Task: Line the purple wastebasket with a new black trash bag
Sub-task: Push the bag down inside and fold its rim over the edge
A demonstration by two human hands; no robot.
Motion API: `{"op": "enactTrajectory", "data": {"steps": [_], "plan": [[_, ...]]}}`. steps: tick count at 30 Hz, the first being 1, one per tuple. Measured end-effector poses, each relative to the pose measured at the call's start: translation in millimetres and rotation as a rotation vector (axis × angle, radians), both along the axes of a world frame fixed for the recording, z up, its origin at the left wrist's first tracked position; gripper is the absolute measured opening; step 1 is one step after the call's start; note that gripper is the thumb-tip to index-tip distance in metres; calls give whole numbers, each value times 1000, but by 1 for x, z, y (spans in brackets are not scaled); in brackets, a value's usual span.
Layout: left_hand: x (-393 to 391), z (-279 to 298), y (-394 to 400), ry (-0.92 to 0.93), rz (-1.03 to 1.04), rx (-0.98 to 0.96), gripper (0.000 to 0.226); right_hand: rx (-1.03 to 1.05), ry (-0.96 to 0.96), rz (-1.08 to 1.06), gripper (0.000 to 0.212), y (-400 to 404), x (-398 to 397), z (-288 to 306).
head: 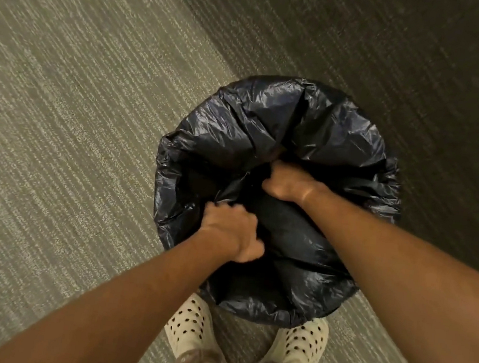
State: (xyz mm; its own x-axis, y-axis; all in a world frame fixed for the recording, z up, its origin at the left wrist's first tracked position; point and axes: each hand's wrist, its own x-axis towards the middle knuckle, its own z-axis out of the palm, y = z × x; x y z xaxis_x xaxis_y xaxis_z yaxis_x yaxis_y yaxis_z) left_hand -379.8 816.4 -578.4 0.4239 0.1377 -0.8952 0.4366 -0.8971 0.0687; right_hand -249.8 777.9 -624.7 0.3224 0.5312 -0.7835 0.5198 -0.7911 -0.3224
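A glossy black trash bag (323,131) is draped over a round wastebasket on the floor and covers its rim all the way round, so no purple shows. My left hand (230,230) is closed on a fold of the bag at the near left of the opening. My right hand (288,182) reaches down into the middle of the opening, fingers curled into the plastic. The inside of the bag is dark and crumpled, and its bottom is hidden.
The basket stands on striped grey-green carpet (76,101), with a darker carpet band (414,52) at the upper right. My two feet in pale perforated clogs (193,329) stand right against the basket's near side.
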Motion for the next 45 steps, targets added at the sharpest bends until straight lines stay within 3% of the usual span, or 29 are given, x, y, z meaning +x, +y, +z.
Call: {"op": "enactTrajectory", "data": {"steps": [3, 5, 9, 13, 17, 21, 24, 27, 31, 34, 37, 39, 42, 45], "plan": [[13, 16, 7, -420, 171, 95, 38, -10, -86, 203, 44, -8, -11, 13], [23, 18, 13, -524, 228, 121, 34, -26, -142, 400, 48, -15, -18, 13], [35, 0, 24, -354, 21, 174, 61, -241, -123, 726, 63, -37, -23, -3], [33, -16, 28, -147, -176, 315, 89, -428, -54, 797, 57, -53, -24, -18], [28, -12, 16, -88, -304, 392, 87, -437, -4, 607, 63, -50, -18, -12], [22, -12, 2, -203, -408, 249, 77, -49, -99, 295, 41, -35, -15, -1], [12, -16, -1, -15, -422, 193, 69, 67, -51, -19, 43, -28, -14, -3], [8, -17, 0, 184, -446, 243, 72, 6, -12, 121, 48, -23, -19, -14], [6, -18, 0, 286, -488, 319, 87, -321, 100, 501, 64, -36, -36, -37], [10, -16, 0, 215, -413, 315, 79, -444, 111, 474, 70, -40, -39, -39], [18, -13, 2, -150, -303, 223, 57, -200, 92, 194, 53, -28, -29, -30], [22, -16, 2, -257, -285, 169, 63, -32, 158, -70, 36, -26, -17, -26], [17, -22, 3, 0, -340, 153, 78, -1, 259, -295, 41, -27, -2, -24], [11, -30, 3, 160, -370, 141, 77, 16, 190, -405, 44, -17, 10, -21]]}}
